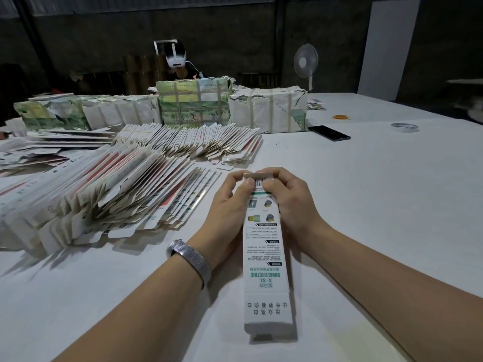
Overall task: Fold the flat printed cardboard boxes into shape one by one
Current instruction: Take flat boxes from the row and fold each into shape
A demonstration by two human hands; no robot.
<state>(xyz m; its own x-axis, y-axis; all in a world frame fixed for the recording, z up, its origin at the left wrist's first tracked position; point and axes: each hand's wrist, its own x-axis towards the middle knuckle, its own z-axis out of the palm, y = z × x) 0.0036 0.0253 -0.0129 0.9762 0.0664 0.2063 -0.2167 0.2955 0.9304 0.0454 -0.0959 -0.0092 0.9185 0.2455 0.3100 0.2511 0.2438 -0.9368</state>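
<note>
A: What takes up the most room?

B: The white table (379,205), which fills nearly the whole view. Next come the wrapped bundles (194,104) in a row at twelve o'clock, bound with tape strips, and behind them sits a second person wearing a headset (175,55).

A: And the flat boxes?

B: A fanned heap of flat boxes (109,202) spreads across nine to ten o'clock, with a second leaning row (198,142) at eleven o'clock, just in front of the bundles.

A: Where is the box being worked on?

B: The long white printed box (264,246) lies dead centre, running from six o'clock up toward the middle, already opened into a tube, with its near flap sticking out toward the wearer.

A: What are the hands doing?

B: Both are clamped on its far end. The left hand (230,202) curls round the left side, thumb pressing on the barcode; the right hand (290,197) grips the right side, fingers bent over the end flap. A mesh wristband (190,259) sits on the left wrist.

A: Anything smaller?

B: At one o'clock a standing fan (305,61) is beyond the table; on the table are a dark phone (329,133), a tape roll (404,126) at two o'clock, and orange rubber bands (341,117)
</note>
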